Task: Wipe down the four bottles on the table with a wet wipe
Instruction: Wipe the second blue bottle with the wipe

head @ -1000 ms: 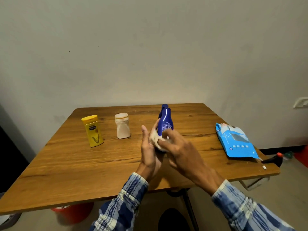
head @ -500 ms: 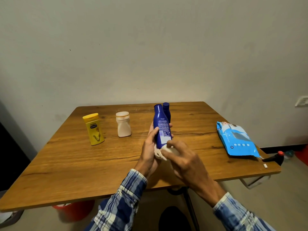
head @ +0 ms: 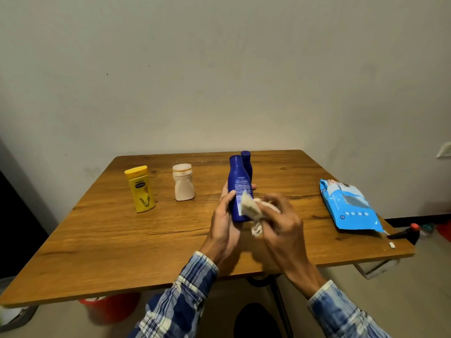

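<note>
My left hand (head: 223, 224) grips the blue bottle (head: 238, 181) upright, right hand (head: 280, 226) pinches the wet wipe (head: 251, 209) against its right side.

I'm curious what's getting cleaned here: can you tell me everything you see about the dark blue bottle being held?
The dark blue bottle looks like glossy plastic: tall, slim, blue cap on top, small white print facing the camera. It is held about upright. The left hand grips its lower body, and the right hand presses a crumpled white wipe against its lower right side. A second blue bottle stands just behind it.
</note>
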Demonstrator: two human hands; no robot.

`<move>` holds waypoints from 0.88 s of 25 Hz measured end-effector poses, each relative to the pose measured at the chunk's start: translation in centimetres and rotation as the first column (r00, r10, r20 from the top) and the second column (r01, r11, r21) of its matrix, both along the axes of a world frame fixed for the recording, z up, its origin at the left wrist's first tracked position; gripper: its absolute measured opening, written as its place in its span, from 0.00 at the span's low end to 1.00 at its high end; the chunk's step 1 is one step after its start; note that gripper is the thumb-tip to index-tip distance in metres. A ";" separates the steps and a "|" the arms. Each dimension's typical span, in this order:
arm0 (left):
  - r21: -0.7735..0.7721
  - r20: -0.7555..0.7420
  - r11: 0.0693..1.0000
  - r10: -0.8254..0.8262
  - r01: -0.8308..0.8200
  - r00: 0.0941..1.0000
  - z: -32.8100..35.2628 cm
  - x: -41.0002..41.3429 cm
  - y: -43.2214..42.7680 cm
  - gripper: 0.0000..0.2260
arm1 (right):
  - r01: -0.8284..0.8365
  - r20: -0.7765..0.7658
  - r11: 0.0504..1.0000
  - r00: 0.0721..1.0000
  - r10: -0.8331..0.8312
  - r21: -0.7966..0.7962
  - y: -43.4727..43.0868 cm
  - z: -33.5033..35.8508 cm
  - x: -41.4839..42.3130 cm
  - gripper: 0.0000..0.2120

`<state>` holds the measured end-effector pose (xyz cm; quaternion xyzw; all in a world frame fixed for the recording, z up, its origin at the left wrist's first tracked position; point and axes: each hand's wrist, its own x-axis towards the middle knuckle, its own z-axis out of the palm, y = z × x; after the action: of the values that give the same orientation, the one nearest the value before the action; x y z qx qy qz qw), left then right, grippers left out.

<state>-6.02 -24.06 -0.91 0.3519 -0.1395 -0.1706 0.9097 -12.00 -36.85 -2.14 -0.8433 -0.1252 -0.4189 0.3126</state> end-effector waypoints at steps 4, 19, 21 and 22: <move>0.015 0.047 1.000 -0.016 0.015 0.999 0.2 -0.2 -0.1 0.21 | -0.092 -0.032 0.976 0.996 0.088 -0.198 0.3 -0.1 0.1 0.17; 0.321 0.289 0.923 0.118 -0.212 0.950 -1.3 0.0 0.5 0.33 | -0.187 -0.063 0.975 0.979 0.196 0.118 -1.5 3.9 0.3 0.15; 0.414 0.387 0.861 0.128 -0.296 0.913 -1.5 0.2 1.0 0.33 | -0.150 -0.022 0.966 0.987 0.158 0.210 -2.2 4.9 -0.2 0.15; 0.451 0.438 0.829 0.119 -0.332 0.891 -1.6 0.2 1.1 0.32 | -0.112 0.013 0.952 0.993 0.113 0.285 -2.7 5.8 -0.1 0.15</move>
<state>-5.80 -22.95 -2.56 0.6225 -0.2244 -0.0168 0.7496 -12.08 -39.59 3.63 -0.7817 -0.1110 -0.4125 0.4544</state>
